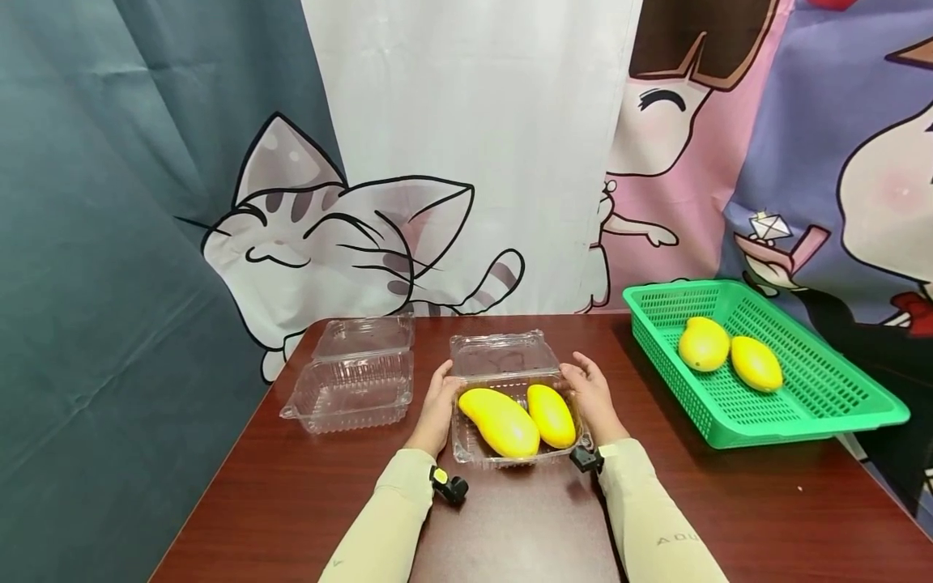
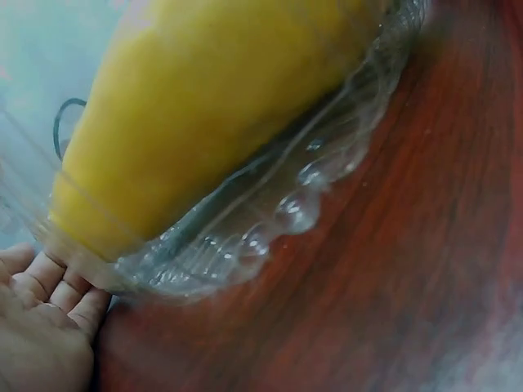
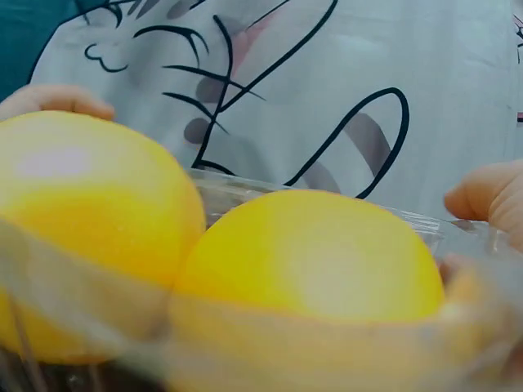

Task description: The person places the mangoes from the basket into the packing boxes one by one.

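Observation:
Between my two hands is a clear plastic clamshell box (image 1: 462,444), its lid (image 1: 503,355) folded back on the far side. Inside lie two yellow mangoes: a long one (image 1: 501,423) on the left and a shorter one (image 1: 551,416) on the right. My left hand (image 1: 436,406) grips the box's left side; in the left wrist view its fingers (image 2: 59,282) touch the plastic. On the opposite side my right hand (image 1: 596,400) holds the rim, thumb on top, with the other fingers partly hidden behind the plastic. Whether the box is lifted, I cannot tell.
Another clear clamshell box (image 1: 357,397) stands at the left with its lid back. A green mesh basket (image 1: 787,433) at the right bears two more mangoes (image 1: 704,344). A printed curtain (image 1: 466,97) hangs behind the brown table (image 1: 291,502).

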The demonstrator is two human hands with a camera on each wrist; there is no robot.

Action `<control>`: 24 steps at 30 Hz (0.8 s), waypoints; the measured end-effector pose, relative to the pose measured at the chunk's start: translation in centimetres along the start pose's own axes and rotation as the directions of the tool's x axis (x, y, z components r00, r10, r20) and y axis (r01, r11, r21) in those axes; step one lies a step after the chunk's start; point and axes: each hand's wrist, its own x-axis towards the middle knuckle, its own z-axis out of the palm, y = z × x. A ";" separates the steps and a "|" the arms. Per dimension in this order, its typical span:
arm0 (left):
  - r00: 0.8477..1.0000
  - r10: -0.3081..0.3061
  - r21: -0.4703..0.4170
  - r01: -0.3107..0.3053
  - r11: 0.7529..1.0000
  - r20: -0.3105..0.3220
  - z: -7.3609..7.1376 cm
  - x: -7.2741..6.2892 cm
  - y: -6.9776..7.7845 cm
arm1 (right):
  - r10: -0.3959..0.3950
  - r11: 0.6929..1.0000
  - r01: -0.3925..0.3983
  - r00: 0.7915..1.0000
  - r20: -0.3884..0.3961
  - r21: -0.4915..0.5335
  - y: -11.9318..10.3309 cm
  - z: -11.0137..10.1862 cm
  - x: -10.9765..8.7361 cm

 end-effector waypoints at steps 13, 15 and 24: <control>0.998 0.050 0.010 -0.050 0.999 -0.034 0.3 0.1 0.6 | -0.176 0.960 0.155 0.982 0.071 0.234 0.4 -0.3 0.7; 0.997 0.076 0.024 -0.076 0.997 -0.013 0.3 0.1 0.9 | -0.208 0.957 0.186 0.975 0.076 0.222 0.3 -0.4 0.8; 0.985 0.100 0.049 -0.107 0.993 0.139 0.0 -0.6 2.6 | -0.228 0.973 0.221 0.964 0.136 0.066 -2.2 -1.3 0.7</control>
